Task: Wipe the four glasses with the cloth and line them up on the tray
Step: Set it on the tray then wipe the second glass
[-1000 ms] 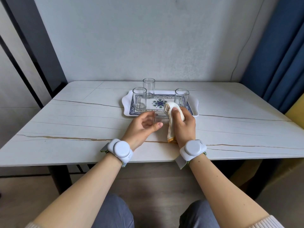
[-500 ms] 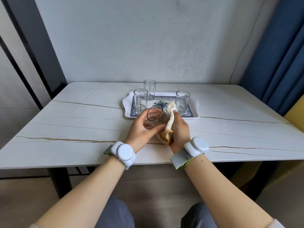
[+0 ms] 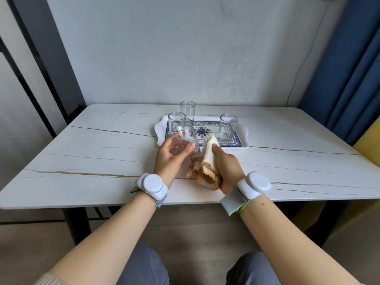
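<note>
Head view shows the left hand [image 3: 170,159] curled round a clear glass [image 3: 186,138], holding it tilted above the counter [image 3: 102,153] just in front of the tray [image 3: 243,138]. The right hand [image 3: 225,167] grips a bunched white and orange cloth [image 3: 208,161] right beside that glass. Three other glasses stand upright on the tray: a back glass [image 3: 187,111], a left glass [image 3: 176,119] and a right glass [image 3: 227,127].

Tilted clear glass [image 3: 186,138] held beside bunched cloth [image 3: 208,161]; three glasses upright on tray [image 3: 243,140]
</note>
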